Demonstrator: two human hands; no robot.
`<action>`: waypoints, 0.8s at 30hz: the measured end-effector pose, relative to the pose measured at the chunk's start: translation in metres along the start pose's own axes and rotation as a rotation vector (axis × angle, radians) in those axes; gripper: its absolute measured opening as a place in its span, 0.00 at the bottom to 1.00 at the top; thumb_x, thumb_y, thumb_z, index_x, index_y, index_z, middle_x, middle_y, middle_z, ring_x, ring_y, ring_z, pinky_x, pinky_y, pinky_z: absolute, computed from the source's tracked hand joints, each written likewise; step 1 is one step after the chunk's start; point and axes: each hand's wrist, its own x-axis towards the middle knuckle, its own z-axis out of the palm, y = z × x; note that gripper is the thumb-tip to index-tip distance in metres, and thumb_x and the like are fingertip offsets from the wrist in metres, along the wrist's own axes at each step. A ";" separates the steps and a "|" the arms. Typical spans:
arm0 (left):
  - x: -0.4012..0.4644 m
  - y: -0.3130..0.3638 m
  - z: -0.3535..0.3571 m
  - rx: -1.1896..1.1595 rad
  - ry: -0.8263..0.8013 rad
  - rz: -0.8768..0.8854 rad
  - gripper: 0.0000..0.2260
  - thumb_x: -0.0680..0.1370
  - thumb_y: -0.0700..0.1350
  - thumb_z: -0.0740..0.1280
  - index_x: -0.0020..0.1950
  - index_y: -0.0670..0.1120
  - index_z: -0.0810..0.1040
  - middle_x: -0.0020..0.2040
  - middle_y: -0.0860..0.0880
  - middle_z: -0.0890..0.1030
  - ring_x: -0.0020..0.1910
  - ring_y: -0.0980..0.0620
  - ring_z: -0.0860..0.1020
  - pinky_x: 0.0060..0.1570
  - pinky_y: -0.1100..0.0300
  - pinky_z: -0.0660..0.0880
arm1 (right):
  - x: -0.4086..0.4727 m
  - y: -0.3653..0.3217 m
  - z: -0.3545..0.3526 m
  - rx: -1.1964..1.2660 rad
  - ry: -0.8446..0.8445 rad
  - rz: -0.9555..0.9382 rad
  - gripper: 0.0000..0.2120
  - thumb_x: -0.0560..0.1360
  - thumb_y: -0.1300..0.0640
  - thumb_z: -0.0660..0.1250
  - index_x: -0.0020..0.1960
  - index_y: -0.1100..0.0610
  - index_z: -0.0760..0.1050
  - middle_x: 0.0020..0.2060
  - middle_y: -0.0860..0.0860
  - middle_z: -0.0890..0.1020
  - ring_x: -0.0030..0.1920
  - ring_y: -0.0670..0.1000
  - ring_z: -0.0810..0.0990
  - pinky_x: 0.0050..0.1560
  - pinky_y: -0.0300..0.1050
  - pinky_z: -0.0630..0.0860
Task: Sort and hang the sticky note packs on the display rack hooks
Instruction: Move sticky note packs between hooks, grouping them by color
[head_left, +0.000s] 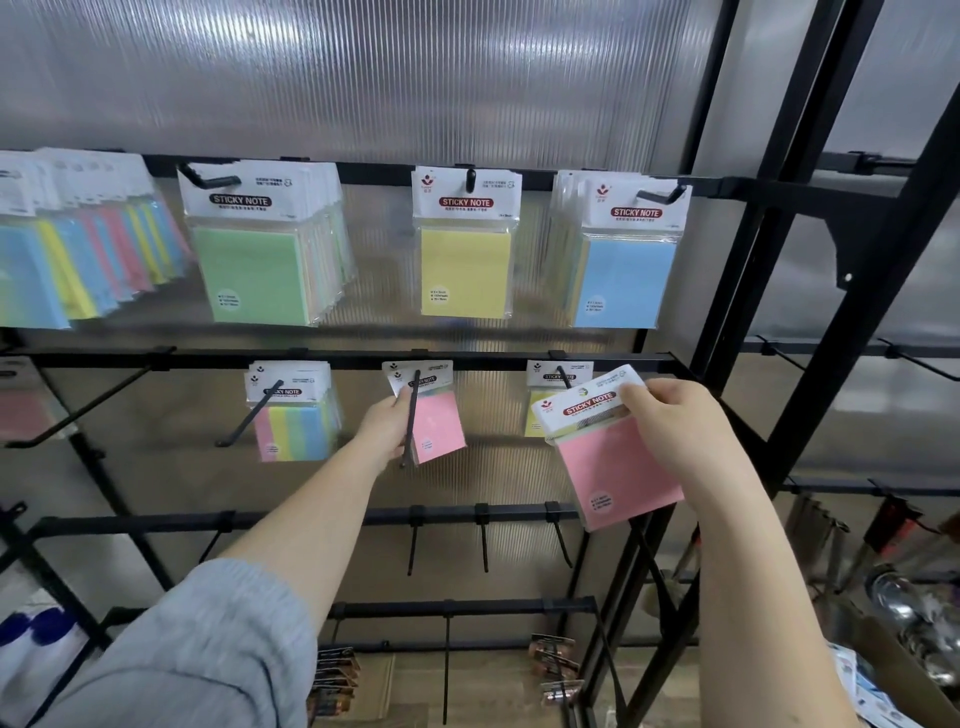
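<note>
The right hand (670, 415) pinches a pink sticky note pack (613, 457) by its white "STICKY NOTE" header, right of the hook (412, 415). The left hand (387, 426) grips another pink pack (434, 415) hanging on that hook.

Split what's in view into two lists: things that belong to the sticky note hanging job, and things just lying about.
Part of the job:
- pink pack held by the right hand
- pink pack on the middle hook, gripped by the left hand
- green pack, yellow pack, blue pack
- empty hooks

Lying about:
- battery cards low on the rack
- metal utensils, lower right
</note>
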 end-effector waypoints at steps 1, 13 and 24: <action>-0.003 0.000 0.000 0.017 0.006 0.030 0.19 0.82 0.56 0.51 0.58 0.44 0.74 0.46 0.45 0.80 0.47 0.45 0.78 0.44 0.56 0.74 | -0.001 -0.001 0.000 0.002 0.000 0.000 0.18 0.79 0.55 0.57 0.54 0.70 0.75 0.39 0.62 0.77 0.38 0.52 0.69 0.35 0.45 0.61; -0.049 -0.016 -0.016 0.128 0.165 0.248 0.11 0.83 0.46 0.53 0.46 0.43 0.70 0.39 0.49 0.70 0.36 0.54 0.67 0.33 0.64 0.62 | -0.005 -0.011 0.002 0.063 0.058 -0.004 0.18 0.79 0.55 0.57 0.47 0.71 0.73 0.34 0.54 0.71 0.35 0.52 0.66 0.33 0.45 0.58; -0.111 -0.021 -0.044 0.354 0.254 0.351 0.18 0.82 0.48 0.56 0.33 0.44 0.69 0.31 0.51 0.74 0.31 0.50 0.72 0.32 0.59 0.63 | -0.002 -0.024 0.012 0.139 0.109 -0.060 0.18 0.79 0.54 0.57 0.45 0.70 0.73 0.33 0.53 0.70 0.33 0.51 0.65 0.33 0.44 0.59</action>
